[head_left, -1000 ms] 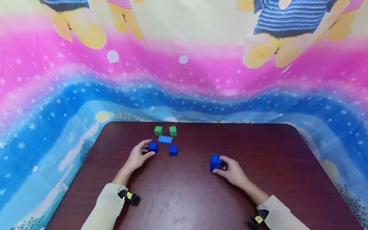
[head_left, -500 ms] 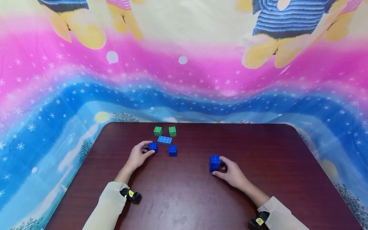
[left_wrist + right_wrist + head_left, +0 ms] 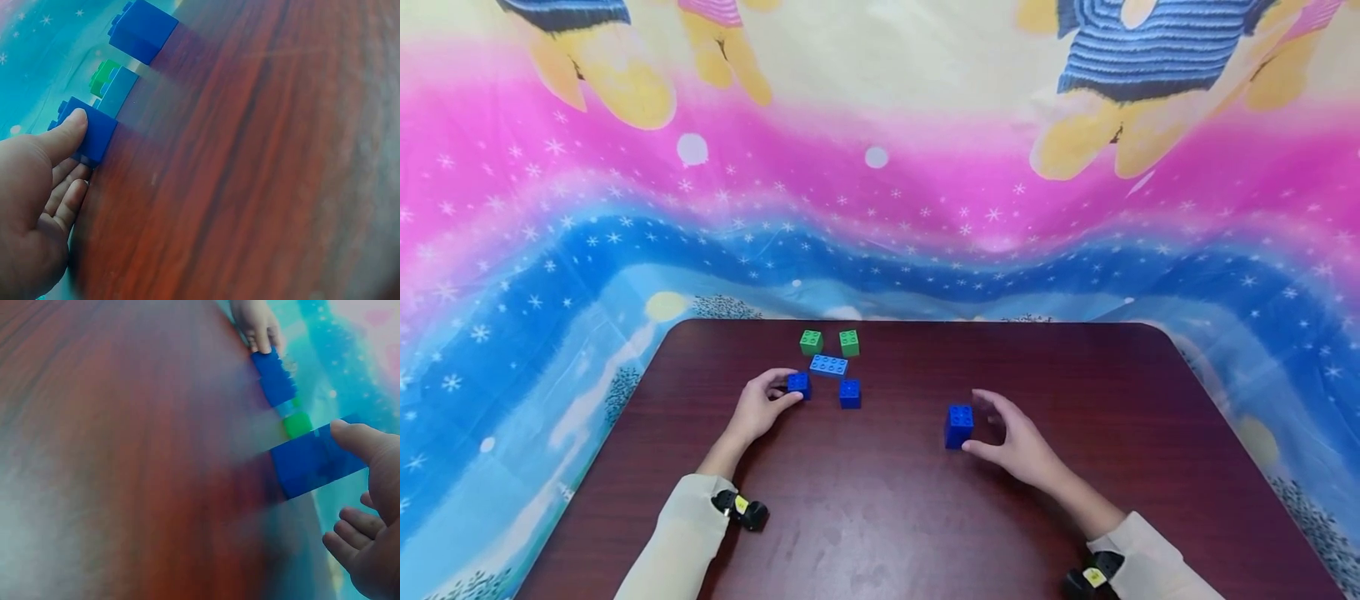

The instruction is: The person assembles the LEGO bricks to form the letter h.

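On the left of the table my left hand (image 3: 760, 411) pinches a small dark blue toy brick (image 3: 800, 386), thumb on its near face and fingers behind. The left wrist view shows that thumb (image 3: 70, 130) lying flat on the brick's side. Farther right stands a taller dark blue block (image 3: 958, 427), apparently two studded bricks stacked. My right hand (image 3: 1022, 446) is beside it, fingers spread away from it and thumb tip at its near right edge. A second small dark blue brick (image 3: 850, 394) sits just right of the pinched one.
Behind the small blue bricks lie a light blue long brick (image 3: 829, 365) and two green bricks, one left (image 3: 811, 342) and one right (image 3: 848, 342). The dark wooden table (image 3: 865, 500) ends at a printed cloth backdrop (image 3: 880, 217).
The right hand has let go of the tall blue block; its fingers have opened and drawn back to the right. The block stays standing, and the left hand keeps its pinch.
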`<state>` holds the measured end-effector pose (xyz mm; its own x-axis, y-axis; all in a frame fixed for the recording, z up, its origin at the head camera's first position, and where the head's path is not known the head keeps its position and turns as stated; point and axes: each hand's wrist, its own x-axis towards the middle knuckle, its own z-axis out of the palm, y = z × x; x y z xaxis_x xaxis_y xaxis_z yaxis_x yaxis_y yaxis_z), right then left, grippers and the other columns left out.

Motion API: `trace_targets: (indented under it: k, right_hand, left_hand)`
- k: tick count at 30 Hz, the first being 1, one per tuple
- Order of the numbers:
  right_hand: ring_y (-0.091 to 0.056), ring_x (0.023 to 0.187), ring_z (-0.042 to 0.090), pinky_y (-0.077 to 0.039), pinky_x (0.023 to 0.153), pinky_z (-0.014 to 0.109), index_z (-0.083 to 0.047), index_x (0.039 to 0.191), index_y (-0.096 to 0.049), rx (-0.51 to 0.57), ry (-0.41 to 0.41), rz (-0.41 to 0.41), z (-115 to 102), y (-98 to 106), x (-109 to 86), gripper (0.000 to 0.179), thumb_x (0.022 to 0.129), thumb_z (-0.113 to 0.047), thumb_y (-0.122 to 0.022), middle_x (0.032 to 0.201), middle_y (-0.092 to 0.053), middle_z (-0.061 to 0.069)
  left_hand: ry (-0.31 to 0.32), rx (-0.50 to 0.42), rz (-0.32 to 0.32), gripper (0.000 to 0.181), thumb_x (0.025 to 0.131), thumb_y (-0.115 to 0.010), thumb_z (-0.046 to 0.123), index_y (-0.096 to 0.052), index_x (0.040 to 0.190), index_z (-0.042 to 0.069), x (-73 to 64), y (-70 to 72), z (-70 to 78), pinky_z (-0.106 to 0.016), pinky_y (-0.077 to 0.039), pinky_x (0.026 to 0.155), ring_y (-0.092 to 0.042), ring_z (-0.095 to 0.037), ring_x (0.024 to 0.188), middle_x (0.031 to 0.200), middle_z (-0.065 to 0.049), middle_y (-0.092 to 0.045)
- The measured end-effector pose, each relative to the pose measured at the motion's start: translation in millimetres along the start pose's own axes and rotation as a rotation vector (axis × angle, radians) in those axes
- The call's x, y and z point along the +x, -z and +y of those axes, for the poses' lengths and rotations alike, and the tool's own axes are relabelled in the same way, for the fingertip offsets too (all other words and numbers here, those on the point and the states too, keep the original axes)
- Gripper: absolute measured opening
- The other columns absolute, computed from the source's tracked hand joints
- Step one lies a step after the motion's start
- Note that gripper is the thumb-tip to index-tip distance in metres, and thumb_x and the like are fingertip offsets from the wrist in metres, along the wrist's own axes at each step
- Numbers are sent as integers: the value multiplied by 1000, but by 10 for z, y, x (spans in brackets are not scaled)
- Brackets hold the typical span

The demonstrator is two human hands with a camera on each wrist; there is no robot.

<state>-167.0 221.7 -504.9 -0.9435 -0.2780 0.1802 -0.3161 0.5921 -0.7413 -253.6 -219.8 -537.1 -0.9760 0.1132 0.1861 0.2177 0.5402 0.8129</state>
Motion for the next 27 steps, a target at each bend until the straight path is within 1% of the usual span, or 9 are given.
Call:
trace_targets:
  k: [5, 8, 13, 15, 21, 24, 27]
  right_hand:
    - [-50, 132, 43, -47, 101, 60, -9, 154, -39, 8, 20, 21, -175, 70, 75, 88, 83, -26, -87, 149, -47, 20]
    - [-48, 135, 42, -45, 104, 61, -9, 154, -39, 4, 45, 36, -298, 90, 127, 89, 82, -25, -88, 150, -47, 19]
    - [-45, 137, 38, -44, 104, 62, -11, 154, -41, -18, 85, 46, -519, 74, 211, 89, 81, -27, -89, 153, -44, 16]
    - [-44, 138, 37, -45, 103, 62, -12, 154, -41, -29, 106, 45, -600, 47, 256, 88, 82, -29, -88, 154, -44, 14]
    - [-44, 141, 30, -42, 109, 56, -12, 153, -44, -27, 172, 18, -847, -91, 399, 84, 83, -28, -87, 154, -46, 10]
    - [-48, 137, 30, -44, 108, 53, -9, 152, -45, -18, 212, 4, -972, -183, 456, 78, 86, -26, -84, 150, -50, 10]
    - [-53, 132, 29, -47, 105, 51, -9, 151, -46, -1, 231, -11, -1066, -282, 498, 73, 89, -24, -81, 147, -54, 9]
  left_hand:
    - [8, -11, 1, 41, 90, -78, 9, -66, 129, 4, -11, 22, 16, -46, -56, 87, -67, -32, 97, 118, -22, -70]
    - [13, -13, -5, 41, 90, -78, 10, -65, 129, 4, -13, 32, 25, -45, -55, 87, -67, -32, 97, 119, -22, -69]
    - [16, -22, -9, 41, 90, -79, 10, -66, 129, 4, -10, 33, 27, -45, -55, 87, -66, -32, 98, 119, -22, -69]
    - [20, -25, -9, 41, 90, -79, 10, -66, 129, 4, -8, 35, 24, -45, -55, 88, -66, -32, 99, 119, -21, -70]
    - [28, -26, -19, 40, 89, -80, 12, -67, 127, 4, -18, 37, 27, -45, -55, 88, -66, -32, 102, 117, -19, -70]
    - [28, -36, -28, 40, 89, -80, 11, -67, 126, 5, -18, 35, 32, -46, -55, 89, -66, -33, 103, 116, -19, -70]
    - [24, -43, -39, 40, 89, -80, 10, -67, 127, 5, -14, 29, 27, -47, -54, 89, -66, -33, 104, 117, -19, -70]
